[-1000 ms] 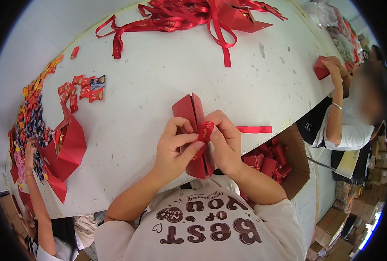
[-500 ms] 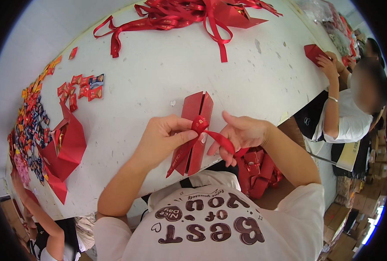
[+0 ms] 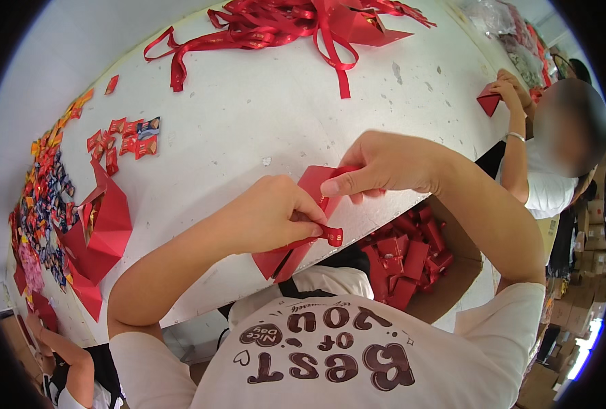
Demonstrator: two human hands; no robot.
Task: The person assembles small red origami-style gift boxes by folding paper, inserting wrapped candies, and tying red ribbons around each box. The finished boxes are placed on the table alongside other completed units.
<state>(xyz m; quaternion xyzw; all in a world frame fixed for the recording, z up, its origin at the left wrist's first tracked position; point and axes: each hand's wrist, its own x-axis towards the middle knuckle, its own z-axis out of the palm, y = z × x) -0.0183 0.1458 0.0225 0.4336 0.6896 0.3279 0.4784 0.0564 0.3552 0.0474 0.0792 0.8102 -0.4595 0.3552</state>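
A red folded-card gift box (image 3: 313,180) lies at the front edge of the white table, its middle covered by my hands. My left hand (image 3: 276,211) pinches a red satin ribbon (image 3: 334,236), and a short loop sticks out past the fingertips. Over the far right part of the box, my right hand (image 3: 395,163) has thumb and fingers closed on another stretch of the same ribbon. The knot area between the hands is partly hidden.
Below the table edge at right, a cardboard carton (image 3: 463,290) holds several red boxes. A heap of ribbons (image 3: 262,31) lies at the far side. Left are wrapped sweets (image 3: 47,184) and an open red box (image 3: 109,228). Co-workers sit at right (image 3: 555,157) and lower left (image 3: 71,361).
My right hand has gone from spread fingers beside the box to a closed grip over it. My left hand has moved slightly nearer and right, and the box has shifted toward me.
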